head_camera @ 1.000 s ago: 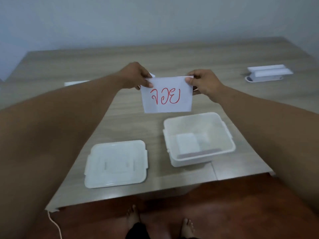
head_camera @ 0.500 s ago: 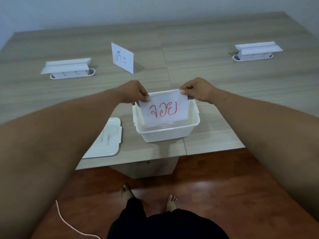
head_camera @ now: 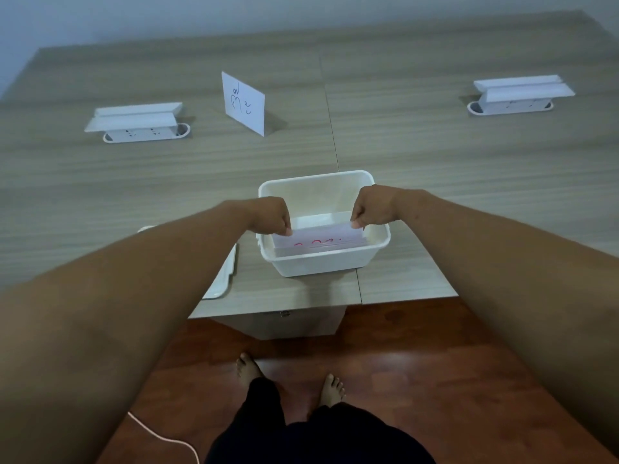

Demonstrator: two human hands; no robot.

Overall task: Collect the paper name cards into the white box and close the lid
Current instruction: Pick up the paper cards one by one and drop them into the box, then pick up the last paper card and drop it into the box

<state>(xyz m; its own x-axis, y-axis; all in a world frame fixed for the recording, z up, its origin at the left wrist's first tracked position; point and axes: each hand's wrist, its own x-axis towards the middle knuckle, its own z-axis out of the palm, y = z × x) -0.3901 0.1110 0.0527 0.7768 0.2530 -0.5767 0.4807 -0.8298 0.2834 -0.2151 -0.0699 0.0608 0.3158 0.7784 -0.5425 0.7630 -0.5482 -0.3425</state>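
The open white box (head_camera: 321,262) stands near the table's front edge. Inside it lies a paper name card with red writing (head_camera: 318,242), tilted almost flat on other paper. My left hand (head_camera: 271,217) pinches the card's left top corner and my right hand (head_camera: 375,205) pinches its right top corner, both hands down inside the box rim. The white lid (head_camera: 221,279) lies flat on the table left of the box, mostly hidden by my left forearm. A second name card with green writing (head_camera: 244,103) stands upright farther back on the table.
Two white pop-up socket units sit on the wooden table, one at back left (head_camera: 137,123) and one at back right (head_camera: 517,95). The table's front edge (head_camera: 402,298) runs just behind my bare feet (head_camera: 248,366). A white cord (head_camera: 160,437) lies on the floor.
Both hands have lowered the red-lettered card from above the table down into the box, tipping it from upright to nearly flat. The view has tilted down toward the floor.
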